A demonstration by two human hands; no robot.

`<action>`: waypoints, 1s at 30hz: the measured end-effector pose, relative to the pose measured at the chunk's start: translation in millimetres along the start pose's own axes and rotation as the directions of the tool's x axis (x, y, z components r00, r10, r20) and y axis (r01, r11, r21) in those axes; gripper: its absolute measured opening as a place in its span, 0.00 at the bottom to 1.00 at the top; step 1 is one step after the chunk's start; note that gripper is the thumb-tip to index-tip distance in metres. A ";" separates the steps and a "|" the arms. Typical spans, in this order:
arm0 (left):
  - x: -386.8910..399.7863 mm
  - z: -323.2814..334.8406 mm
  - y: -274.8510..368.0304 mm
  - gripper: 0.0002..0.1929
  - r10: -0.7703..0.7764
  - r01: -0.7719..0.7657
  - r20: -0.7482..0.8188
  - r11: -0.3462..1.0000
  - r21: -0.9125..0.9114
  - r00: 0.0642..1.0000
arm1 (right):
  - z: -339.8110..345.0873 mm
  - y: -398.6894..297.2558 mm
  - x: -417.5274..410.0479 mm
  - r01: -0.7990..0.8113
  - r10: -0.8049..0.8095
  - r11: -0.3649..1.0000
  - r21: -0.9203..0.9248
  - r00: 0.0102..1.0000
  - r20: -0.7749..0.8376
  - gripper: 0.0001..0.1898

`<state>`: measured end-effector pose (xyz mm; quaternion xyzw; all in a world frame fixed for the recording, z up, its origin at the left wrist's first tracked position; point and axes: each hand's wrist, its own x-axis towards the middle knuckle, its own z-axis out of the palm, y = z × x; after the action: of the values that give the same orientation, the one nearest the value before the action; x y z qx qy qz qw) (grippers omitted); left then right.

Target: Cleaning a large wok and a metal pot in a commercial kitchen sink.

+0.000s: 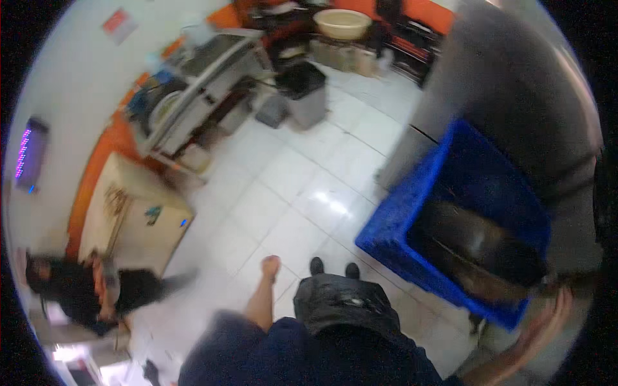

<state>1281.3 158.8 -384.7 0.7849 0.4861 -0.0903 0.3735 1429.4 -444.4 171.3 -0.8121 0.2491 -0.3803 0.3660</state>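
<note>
My left hand (271,268) hangs over the white tiled floor, its fingers curled in and nothing visible in them. On the far right, my right hand (560,309) reaches out with its fingers stretched, blurred by motion. It is close to the near right corner of a large blue plastic crate (410,236); whether it touches a brownish edge (572,284) there I cannot tell. Inside the crate lies a dark brown, shiny item (475,236), too blurred to name. A dark apron (345,296) covers my front above my dark shoes (316,266).
A grey metal cabinet (502,62) stands behind the crate. A metal sink counter (193,91), a grey bin (306,103) with a black liner and a cream basin (343,24) line the far side. At left, a person (72,289) in dark clothes is near a cream chest-like box (149,231).
</note>
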 end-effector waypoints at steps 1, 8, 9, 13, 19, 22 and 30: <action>-32.1 14.6 25.2 0.19 -0.004 0.002 -0.100 1.000 -0.020 0.995 | -28.4 36.4 14.4 0.469 -0.527 0.655 -0.593 0.845 0.086 0.15; -176.5 -43.7 30.6 0.14 -0.341 0.339 -0.356 0.938 -0.072 0.870 | 139.9 -63.6 -124.9 0.061 -0.586 0.616 0.785 0.702 0.405 0.11; -189.4 -52.7 9.4 0.14 -0.383 0.371 -0.386 0.922 -0.109 0.839 | 157.9 -82.2 -149.7 -0.044 -0.620 0.637 0.770 0.564 0.545 0.14; -242.9 -38.0 -88.8 0.28 -0.639 0.543 -0.209 0.752 -0.374 0.741 | 198.1 -103.7 -213.9 0.316 -0.654 0.661 0.680 -0.202 0.729 0.20; -296.4 -32.1 -165.8 0.45 -0.755 0.683 0.296 0.262 -0.682 0.585 | 261.2 -122.7 -297.6 -0.365 -0.384 0.920 0.142 -0.769 0.511 0.42; -288.9 -26.3 -197.6 0.44 -0.763 0.652 0.288 0.222 -0.725 0.579 | 292.1 -138.2 -362.9 0.254 -0.184 0.870 0.422 -0.628 0.757 0.40; -270.8 -192.7 -223.2 0.39 -0.964 0.440 0.231 -0.152 -0.885 0.130 | 289.0 -164.2 -561.0 0.325 -0.529 0.391 0.861 -0.686 0.500 0.46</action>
<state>914.9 155.8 -223.5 0.0213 0.9013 0.1711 0.3973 1352.1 155.5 -72.2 -0.7082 -0.6434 0.2326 0.1743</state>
